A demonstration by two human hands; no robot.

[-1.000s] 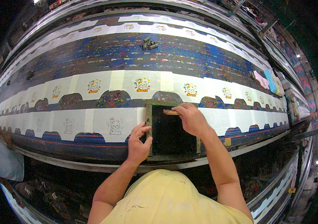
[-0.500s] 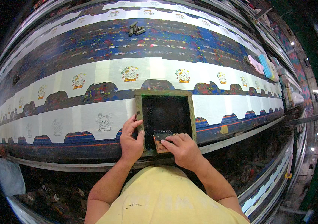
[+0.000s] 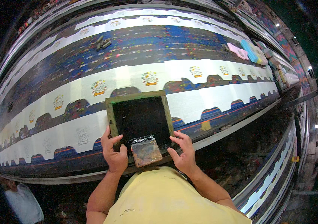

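Screen frame point(image 3: 136, 96), rough-edged and roughly square, in the lower middle of the frame, over the nearest row of pale pieces.
Worn greenish-brown wood rims its dark, smooth panel point(image 3: 140, 115); near the lower rim lies a flat, paint-mottled block point(image 3: 146, 153) (a wet, glossy black streak shows along its upper edge). The hands are apart, left hand point(image 3: 115, 155) and right hand point(image 3: 185, 156) at opposite wooden sides, fingers bent and thumbs spread; whether they grip, I cannot tell. White sheets point(image 3: 194, 100) with scalloped lower edges cross the dark, paint-speckled counter point(image 3: 144, 41).
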